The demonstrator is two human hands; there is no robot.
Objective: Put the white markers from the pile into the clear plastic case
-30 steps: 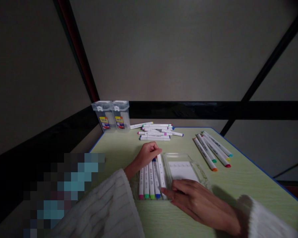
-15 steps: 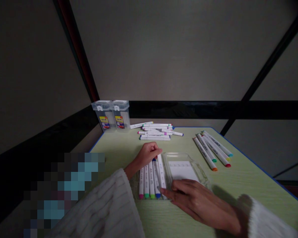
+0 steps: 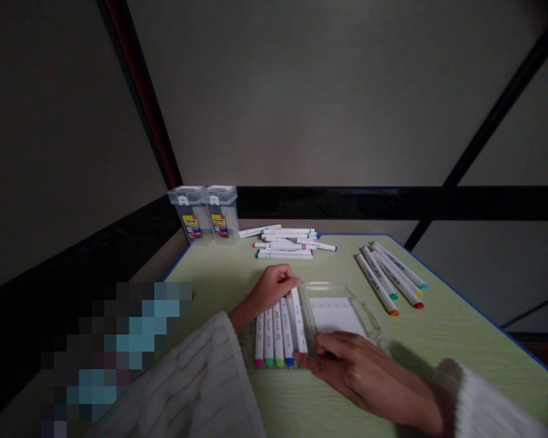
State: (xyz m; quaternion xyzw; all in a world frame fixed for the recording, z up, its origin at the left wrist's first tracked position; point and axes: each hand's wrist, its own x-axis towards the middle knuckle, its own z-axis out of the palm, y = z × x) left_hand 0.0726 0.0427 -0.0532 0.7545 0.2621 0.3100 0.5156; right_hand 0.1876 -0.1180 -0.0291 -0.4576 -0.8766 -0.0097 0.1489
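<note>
The left hand (image 3: 274, 286) pinches the far end of the row's rightmost marker (image 3: 300, 328), slanted in the left half of an open clear case (image 3: 324, 285). The right hand (image 3: 356, 366) appears to fingertip-touch its near end; I cannot tell whether that hand grips anything. Caution: uneven pressure may push the marker onto the adjacent blue-capped marker (image 3: 287, 334).

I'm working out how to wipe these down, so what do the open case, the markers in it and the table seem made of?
Open case: probably hard plastic, clear and glossy; it is see-through with bright edges.
Markers in it: likely plastic; the white barrels look smooth and even.
Table: perhaps laminate, fairly matt, pale green with faint streaks; painted wood is possible.
</note>
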